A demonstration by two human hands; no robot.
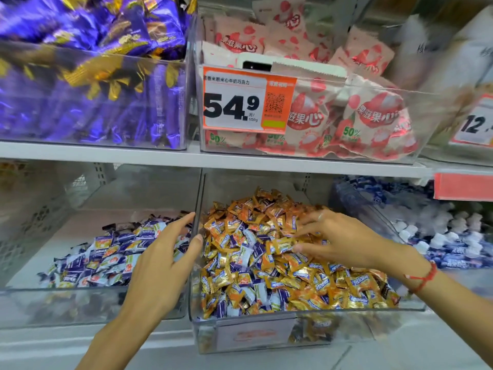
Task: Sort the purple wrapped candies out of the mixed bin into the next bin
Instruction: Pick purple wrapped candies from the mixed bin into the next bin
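The clear mixed bin (256, 335) on the lower shelf holds a heap of orange wrapped candies (306, 284) with purple-and-white wrapped candies (249, 252) scattered among them. The clear bin to its left (32, 303) holds a pile of purple-and-white candies (106, 260). My left hand (160, 265) hovers over the wall between the two bins, fingers straight and spread, holding nothing. My right hand (341, 241) reaches into the mixed bin from the right, and its thumb and fingers pinch a candy (280, 247) on top of the heap.
A white shelf edge (186, 156) runs just above the bins. On it stand a bin of purple and gold packets (93, 102) and a bin of pink packets (346, 116) with an orange price tag (248, 100). A bin of blue and white candies (440, 236) stands at right.
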